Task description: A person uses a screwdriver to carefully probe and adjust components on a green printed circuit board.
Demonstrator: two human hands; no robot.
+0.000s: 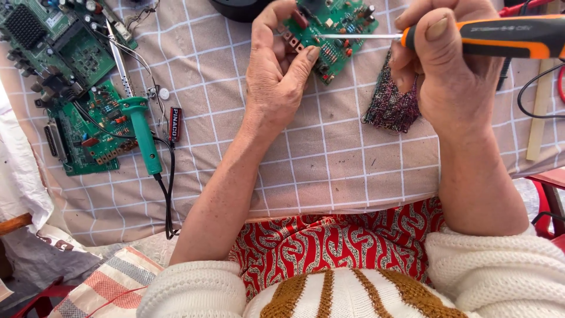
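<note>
My left hand [276, 70] grips the near left edge of a small green circuit board [338, 32] and steadies it on the checked cloth. My right hand [450, 70] is closed around the orange and black handle of a screwdriver [500, 36]. Its thin metal shaft points left, and the tip touches the board near its middle. A dark metallic mesh pad [391, 100] lies just under my right hand.
At the left lie two larger green circuit boards [76, 88], a green-handled soldering iron [141, 135] with a black cord, and a small black battery [175, 123]. The beige checked cloth [329, 165] covers the table. Red furniture and cables sit at the right edge.
</note>
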